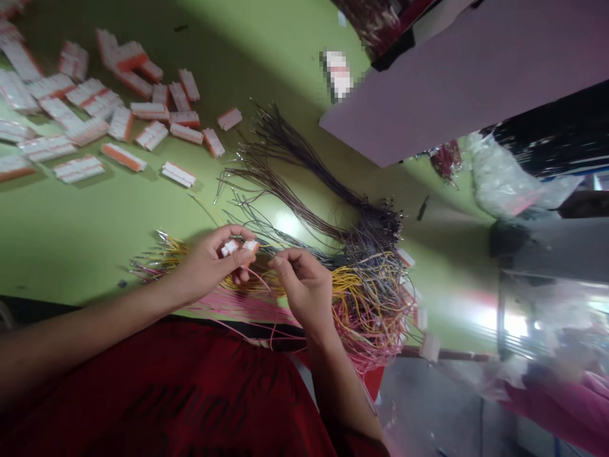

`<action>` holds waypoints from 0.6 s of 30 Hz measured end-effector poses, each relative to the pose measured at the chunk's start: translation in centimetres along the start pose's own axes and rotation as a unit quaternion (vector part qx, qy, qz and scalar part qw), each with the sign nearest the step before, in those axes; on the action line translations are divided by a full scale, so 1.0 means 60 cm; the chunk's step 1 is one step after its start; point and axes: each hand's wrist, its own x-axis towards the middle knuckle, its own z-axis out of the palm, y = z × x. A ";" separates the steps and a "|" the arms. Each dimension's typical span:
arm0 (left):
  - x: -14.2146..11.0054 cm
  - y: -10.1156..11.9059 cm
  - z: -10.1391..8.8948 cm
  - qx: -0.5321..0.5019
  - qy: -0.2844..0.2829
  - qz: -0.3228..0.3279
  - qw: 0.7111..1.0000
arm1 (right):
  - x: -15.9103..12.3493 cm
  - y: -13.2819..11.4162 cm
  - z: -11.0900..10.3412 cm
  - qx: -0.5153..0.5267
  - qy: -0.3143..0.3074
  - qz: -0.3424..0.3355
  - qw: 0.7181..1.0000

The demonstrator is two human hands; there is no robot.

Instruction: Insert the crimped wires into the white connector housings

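My left hand (221,257) is closed around a white and orange connector housing (250,247), with the thumb on top of it. A pink wire (259,278) comes out of the housing and curves to the right. Just right of it, my right hand (307,282) pinches with thumb and forefinger, and a thin yellow wire (272,247) runs from the housing toward these fingertips. Below and behind both hands lie bundles of yellow wires (349,282), pink wires (380,336) and grey wires (276,231) with metal ends.
Many loose connector housings (95,98) are scattered over the green table (143,209) at the left. Dark wire bundles (314,158) lie beyond my hands. A pale purple panel (428,89) juts in at upper right, near a clear plastic bag (504,184).
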 end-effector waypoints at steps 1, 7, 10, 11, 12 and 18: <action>0.000 0.000 0.000 -0.015 -0.001 -0.007 1.000 | 0.000 -0.001 -0.001 -0.020 0.014 -0.014 1.000; 0.001 -0.009 -0.005 -0.065 -0.021 -0.030 0.997 | 0.004 -0.007 0.008 -0.055 0.021 -0.037 0.998; 0.002 -0.013 -0.007 -0.077 -0.023 -0.035 0.996 | 0.008 -0.008 0.015 -0.040 0.008 -0.011 0.999; 0.002 -0.013 -0.007 -0.074 -0.022 -0.037 0.996 | 0.009 -0.008 0.016 -0.038 0.003 -0.003 0.999; 0.002 -0.012 -0.006 -0.070 -0.019 -0.037 0.997 | 0.010 -0.009 0.016 -0.037 -0.002 0.004 0.999; 0.001 -0.007 -0.004 -0.008 -0.020 -0.021 1.000 | 0.017 -0.012 0.008 -0.021 -0.036 0.037 0.998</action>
